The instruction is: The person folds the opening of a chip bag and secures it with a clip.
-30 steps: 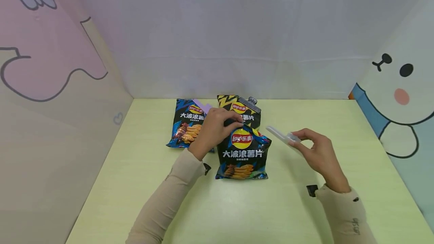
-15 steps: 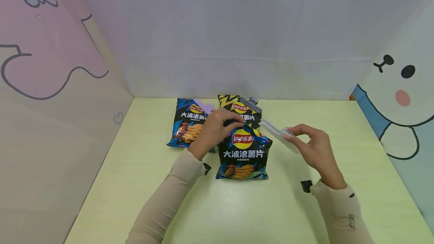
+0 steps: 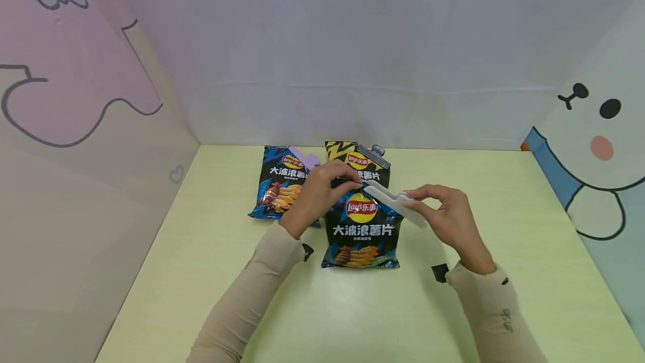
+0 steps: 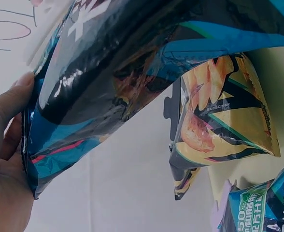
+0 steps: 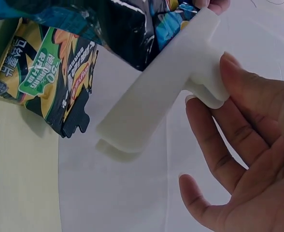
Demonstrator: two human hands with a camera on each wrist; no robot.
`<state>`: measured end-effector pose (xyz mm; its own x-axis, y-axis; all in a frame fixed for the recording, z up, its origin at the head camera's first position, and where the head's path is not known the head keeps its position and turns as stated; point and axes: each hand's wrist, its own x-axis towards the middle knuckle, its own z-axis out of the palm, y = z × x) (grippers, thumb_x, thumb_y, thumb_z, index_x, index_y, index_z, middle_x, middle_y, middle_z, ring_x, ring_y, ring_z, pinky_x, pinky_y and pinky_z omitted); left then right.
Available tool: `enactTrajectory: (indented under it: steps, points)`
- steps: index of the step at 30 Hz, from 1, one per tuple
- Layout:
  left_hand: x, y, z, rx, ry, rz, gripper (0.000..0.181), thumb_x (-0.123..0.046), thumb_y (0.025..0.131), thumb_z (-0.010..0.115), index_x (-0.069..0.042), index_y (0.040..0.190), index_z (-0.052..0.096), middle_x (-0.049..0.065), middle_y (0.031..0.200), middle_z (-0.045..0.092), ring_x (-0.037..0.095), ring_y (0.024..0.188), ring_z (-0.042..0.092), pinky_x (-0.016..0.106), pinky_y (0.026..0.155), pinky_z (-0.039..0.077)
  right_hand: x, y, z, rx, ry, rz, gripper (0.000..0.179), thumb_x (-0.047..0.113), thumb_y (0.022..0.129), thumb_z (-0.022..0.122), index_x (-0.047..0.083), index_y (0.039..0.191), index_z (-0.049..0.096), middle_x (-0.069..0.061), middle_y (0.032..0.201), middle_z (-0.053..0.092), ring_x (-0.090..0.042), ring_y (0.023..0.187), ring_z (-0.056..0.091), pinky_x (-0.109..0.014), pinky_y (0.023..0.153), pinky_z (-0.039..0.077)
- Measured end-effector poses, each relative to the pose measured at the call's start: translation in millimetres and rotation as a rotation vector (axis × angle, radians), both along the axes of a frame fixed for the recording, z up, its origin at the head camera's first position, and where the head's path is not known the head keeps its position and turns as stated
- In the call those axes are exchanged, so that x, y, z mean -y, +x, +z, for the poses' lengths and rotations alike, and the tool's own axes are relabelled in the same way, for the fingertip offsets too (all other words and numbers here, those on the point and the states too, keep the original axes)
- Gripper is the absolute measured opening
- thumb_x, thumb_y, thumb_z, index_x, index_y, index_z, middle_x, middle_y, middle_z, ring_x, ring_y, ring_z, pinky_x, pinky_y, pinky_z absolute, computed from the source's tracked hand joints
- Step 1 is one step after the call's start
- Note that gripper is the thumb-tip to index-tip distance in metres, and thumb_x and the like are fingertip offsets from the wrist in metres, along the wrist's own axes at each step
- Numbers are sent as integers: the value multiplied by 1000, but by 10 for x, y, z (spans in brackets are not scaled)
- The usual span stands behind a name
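In the head view a black and blue potato chip bag (image 3: pixel 360 242) stands upright at the table's middle. My left hand (image 3: pixel 314 195) pinches its folded top edge between thumb and fingers, also seen closely in the left wrist view, where the bag (image 4: pixel 103 82) hangs over much of the picture. A white bag clip (image 3: pixel 395 201) is held by its grip tab in my right hand (image 3: pixel 448 220). It slants across the bag's top right edge. From the right wrist, the clip (image 5: pixel 147 92) shows its two long arms slightly apart beside the bag; whether the edge lies between them I cannot tell.
Behind stands a yellow and black chip bag (image 3: pixel 344 149) with a dark grey clip (image 3: pixel 372 156) on its top corner. To its left, a blue and black chip bag (image 3: pixel 277 184) carries a purple clip (image 3: pixel 302 157). A fabric wall (image 3: pixel 322 60) rises behind the table (image 3: pixel 201 273).
My right hand has moved left with the white clip, bringing it from beside the bag to its top edge. The left hand keeps its pinch in place.
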<state>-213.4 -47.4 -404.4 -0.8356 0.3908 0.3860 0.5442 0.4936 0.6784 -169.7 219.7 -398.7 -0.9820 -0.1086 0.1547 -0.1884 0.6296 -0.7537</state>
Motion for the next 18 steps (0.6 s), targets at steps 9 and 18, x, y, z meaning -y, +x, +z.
enactTrajectory:
  steps: [9,18]
  points:
    - [30,-13,-7,-17,-33,-9,14,-18,97,66,-13,105,77,2,99,70,15,91,60,27,81,52,106,-40,72,41,-25,44,21,24,91,76,9,105,80,-15,109,77,-28,96,63,-33,76,48]
    - [59,-7,-6,-49,3,-20,15,-14,98,64,-9,108,73,5,104,72,17,95,65,29,87,56,171,-105,68,33,-36,82,20,24,91,76,9,103,80,-14,106,78,-25,93,63,-32,73,50]
